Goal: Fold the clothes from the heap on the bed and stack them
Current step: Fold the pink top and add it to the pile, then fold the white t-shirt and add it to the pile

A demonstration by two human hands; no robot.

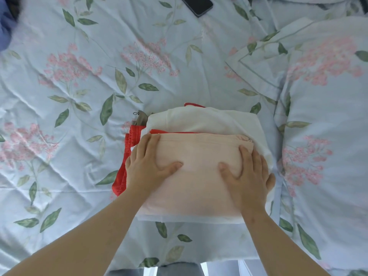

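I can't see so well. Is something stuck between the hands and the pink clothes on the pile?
No, nothing visible is in the way. The left hand and the right hand both press flat on the pink garment, which lies on top, over a white garment and a red garment.

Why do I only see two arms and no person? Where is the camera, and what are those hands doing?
There is no machine here, just a person. The camera sits on their head and looks down, so you see only their arms reaching in from the bottom. The left hand and the right hand lie flat on a folded pink garment, pressing it; neither grips anything. Under it are a white garment and a red garment, making a stack. The stack sits on a flowery bedspread. A pillow lies to the right, a dark phone at the far edge, and something blue peeks in at the top-left corner.
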